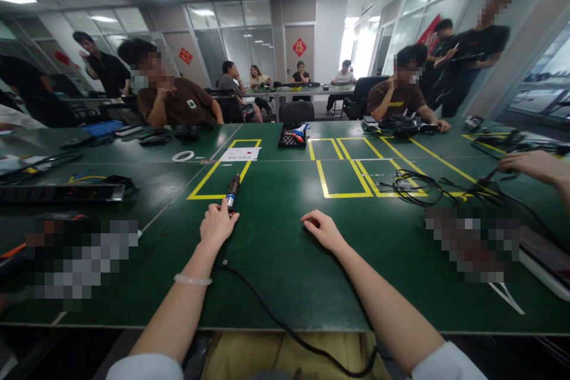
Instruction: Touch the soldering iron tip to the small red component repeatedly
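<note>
My left hand [218,225], with a pale bangle [193,279] on its wrist, is closed on the rear end of what looks like an electric screwdriver [233,190]. The tool has a dark body, a blue ring and a thin tip pointing away from me. It lies close to the near edge of a yellow-taped rectangle [207,196]. A black cable [267,303] starts beside my left wrist and runs over the table edge into my lap; its link to the tool is hidden. My right hand [324,230] rests on the green table, fingers loosely bent and apart, holding nothing.
Beyond the tool lie a white paper [241,154] and a tape roll [183,156]. A black tray [292,136] holds small tools. Tangled cables [412,187] lie right, near another person's hand [534,165]. A power strip [62,192] sits left. Other people sit across the table.
</note>
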